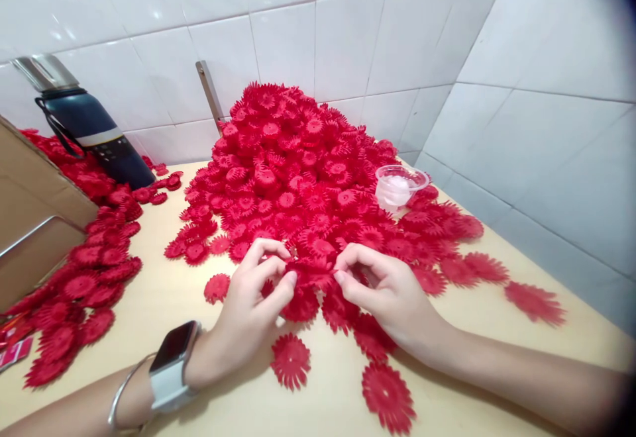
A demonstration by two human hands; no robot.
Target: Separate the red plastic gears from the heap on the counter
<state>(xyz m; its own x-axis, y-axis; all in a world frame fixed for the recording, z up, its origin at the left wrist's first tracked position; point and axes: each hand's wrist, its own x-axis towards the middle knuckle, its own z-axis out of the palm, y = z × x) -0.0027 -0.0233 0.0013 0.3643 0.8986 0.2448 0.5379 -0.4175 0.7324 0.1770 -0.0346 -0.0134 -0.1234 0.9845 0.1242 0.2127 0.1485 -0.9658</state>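
Note:
Between my two hands, just in front of a big heap of red fabric flowers (298, 179), a red fabric flower (312, 274) is held by its edges. My left hand (258, 291) pinches its left side with thumb and fingers. On the opposite side, my right hand (382, 291) pinches the petals between thumb and index finger. Flat round petal pieces lie under and below the hands, among them one fringed red petal disc (291, 361) and another petal disc (388, 397) nearer the front.
A clear plastic cup (397, 189) with whitish contents sits on the heap's right side. At the left, a dark blue bottle (106, 132) leans by the tiled wall, near a cardboard box (40, 205) and a row of red flowers (82, 285). A metal strip (209, 93) stands behind.

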